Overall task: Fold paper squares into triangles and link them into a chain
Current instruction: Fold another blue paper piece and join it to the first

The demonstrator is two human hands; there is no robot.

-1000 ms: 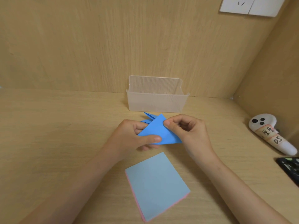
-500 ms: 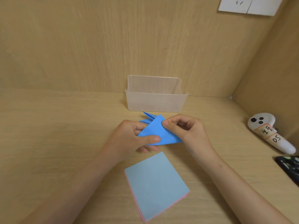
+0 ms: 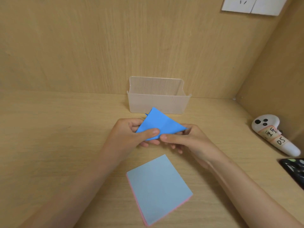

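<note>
The blue paper [image 3: 160, 124] is held above the wooden desk [image 3: 49, 137] at the centre of the frame, just in front of the clear plastic box [image 3: 158, 102]. Compared with half a second ago, it shows a broader flat face, and its top point now overlaps the lower edge of the box. Only a tiny blue tip still shows behind its upper left edge.

The left hand [image 3: 130, 134] pinches the paper's lower left part, thumb pressed on top and fingers curled beneath, much as before. The right hand [image 3: 190, 142] has shifted. Earlier it lay over the paper's upper right with the thumb near the top point; now it sits below and to the right, thumb tip at the paper's lower edge, close beside the left thumb, with fingers curled under the right corner.

The stack of light blue squares [image 3: 158, 186] lies unmoved at lower centre. A white controller [image 3: 273, 134] and a dark object [image 3: 294, 170] stay at the right edge.
</note>
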